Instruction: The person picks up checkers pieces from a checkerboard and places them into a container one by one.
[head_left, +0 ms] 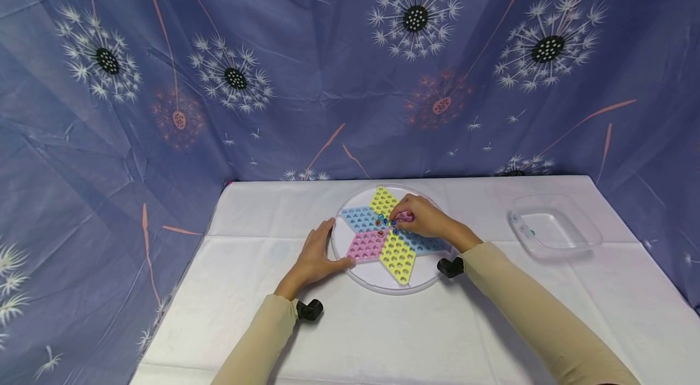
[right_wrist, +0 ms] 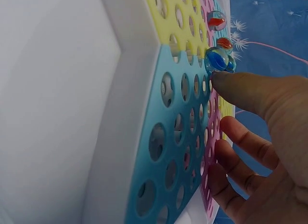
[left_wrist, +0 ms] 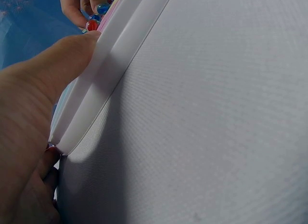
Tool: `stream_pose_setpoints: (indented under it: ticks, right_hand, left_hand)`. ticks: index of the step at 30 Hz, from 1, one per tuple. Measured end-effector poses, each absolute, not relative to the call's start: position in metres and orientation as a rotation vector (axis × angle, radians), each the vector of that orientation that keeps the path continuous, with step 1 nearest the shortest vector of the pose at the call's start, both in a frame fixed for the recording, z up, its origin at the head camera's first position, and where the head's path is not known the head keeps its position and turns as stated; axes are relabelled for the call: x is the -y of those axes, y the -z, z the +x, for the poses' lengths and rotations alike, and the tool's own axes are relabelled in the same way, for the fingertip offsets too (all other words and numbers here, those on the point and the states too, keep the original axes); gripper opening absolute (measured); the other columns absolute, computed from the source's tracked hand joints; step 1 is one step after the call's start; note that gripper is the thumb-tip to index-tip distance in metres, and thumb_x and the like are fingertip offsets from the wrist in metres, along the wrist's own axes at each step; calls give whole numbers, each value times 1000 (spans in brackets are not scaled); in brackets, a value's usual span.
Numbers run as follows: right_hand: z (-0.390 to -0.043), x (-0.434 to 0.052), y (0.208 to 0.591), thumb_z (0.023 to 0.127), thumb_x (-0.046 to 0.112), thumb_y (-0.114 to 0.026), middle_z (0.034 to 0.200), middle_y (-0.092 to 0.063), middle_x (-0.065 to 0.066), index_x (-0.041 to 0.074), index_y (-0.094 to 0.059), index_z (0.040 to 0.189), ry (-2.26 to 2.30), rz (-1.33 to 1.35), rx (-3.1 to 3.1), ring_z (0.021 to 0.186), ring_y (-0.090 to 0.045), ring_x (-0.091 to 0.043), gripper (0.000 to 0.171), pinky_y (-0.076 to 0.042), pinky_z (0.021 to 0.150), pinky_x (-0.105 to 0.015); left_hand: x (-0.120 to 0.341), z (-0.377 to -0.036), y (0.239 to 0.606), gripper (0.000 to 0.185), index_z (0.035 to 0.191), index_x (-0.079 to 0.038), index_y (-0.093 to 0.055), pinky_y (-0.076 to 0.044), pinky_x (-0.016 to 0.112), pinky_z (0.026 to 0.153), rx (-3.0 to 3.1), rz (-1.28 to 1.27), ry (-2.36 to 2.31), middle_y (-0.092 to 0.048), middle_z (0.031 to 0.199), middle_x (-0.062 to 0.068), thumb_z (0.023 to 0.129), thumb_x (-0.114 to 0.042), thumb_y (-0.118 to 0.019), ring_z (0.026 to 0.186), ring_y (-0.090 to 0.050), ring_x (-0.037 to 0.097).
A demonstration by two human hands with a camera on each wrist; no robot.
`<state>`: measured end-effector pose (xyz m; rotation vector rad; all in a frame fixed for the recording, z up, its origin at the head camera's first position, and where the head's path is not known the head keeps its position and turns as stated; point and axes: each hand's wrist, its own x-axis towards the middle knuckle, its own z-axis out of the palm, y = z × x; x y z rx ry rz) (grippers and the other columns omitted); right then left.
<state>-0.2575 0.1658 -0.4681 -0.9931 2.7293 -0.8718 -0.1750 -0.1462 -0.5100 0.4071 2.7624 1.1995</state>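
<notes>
A round white Chinese checkers board [head_left: 372, 282] carries a star of yellow, blue and pink holed sections. Several glass marbles [head_left: 381, 233] sit near its centre. There the thumb and bent fingers of my right hand [head_left: 423, 217] pinch at a blue marble [head_left: 394, 223]; the hand partly hides it. In the right wrist view the thumb tip is right beside blue marbles [right_wrist: 217, 59], with red-streaked marbles [right_wrist: 224, 45] beyond. My left hand [head_left: 317, 257] rests against the board's left rim, its fingers extended and spread, the thumb lying on the edge.
A clear plastic container [head_left: 579, 242] stands on the right of the white-covered table [head_left: 350, 336], with a few small marbles toward its left side. A purple dandelion-print cloth [head_left: 317, 69] hangs behind and to the sides of the table.
</notes>
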Motion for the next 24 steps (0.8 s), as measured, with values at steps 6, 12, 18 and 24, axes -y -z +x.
stream_pose_setpoints:
  ticks: [6, 12, 18, 24]
  right_hand:
    - [-258, -165, 469, 92, 13, -78, 112, -66, -8, 14, -80, 109, 864, -966, -2726, 107, -59, -27, 18, -50, 100, -53]
    - [-257, -165, 468, 92, 14, -78, 114, -65, -8, 16, -80, 110, 855, -928, -2725, 109, -58, -28, 19, -48, 103, -54]
    - [-257, -165, 467, 92, 14, -78, 114, -66, -8, 16, -79, 110, 857, -928, -2721, 109, -58, -28, 19, -47, 104, -55]
    - [-257, -165, 468, 92, 14, -78, 112, -66, -7, 14, -79, 109, 861, -953, -2724, 107, -59, -27, 17, -48, 100, -53]
  left_hand:
    - [147, -176, 511, 113, 163, -6, -24, -8, 47, 130, -2764, 408, -1211, -28, 167, 15, 79, -49, -85, 156, -20, 34]
    - [146, -175, 510, 113, 164, -7, -23, -7, 46, 130, -2760, 399, -1199, -28, 167, 14, 79, -49, -85, 156, -19, 32]
    - [146, -175, 510, 113, 163, -6, -23, -7, 46, 130, -2765, 408, -1203, -28, 167, 15, 79, -49, -85, 156, -20, 33]
    - [147, -175, 510, 113, 163, -6, -23, -7, 47, 130, -2762, 415, -1198, -28, 167, 15, 79, -49, -85, 156, -19, 33]
